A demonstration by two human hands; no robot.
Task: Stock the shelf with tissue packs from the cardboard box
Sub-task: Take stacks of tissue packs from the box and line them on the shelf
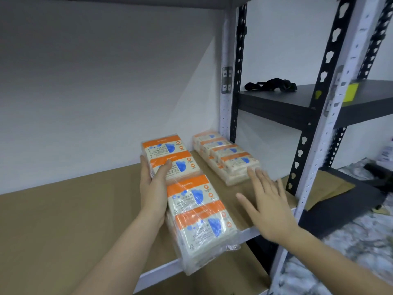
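Two long wrapped multipacks of pocket tissues are on the brown shelf board (74,209). One multipack (226,157) lies flat near the back right corner, beside the white upright post (226,99). The left hand (153,188) grips the second multipack (191,201) from its side, thumb on top, probably to slide it straight; its near end overhangs the front edge. The right hand (268,207) hovers between them, flat and holding nothing. The cardboard box is not visible. Behind is a plain white wall (106,81); a dark rack (297,103) stands at right.
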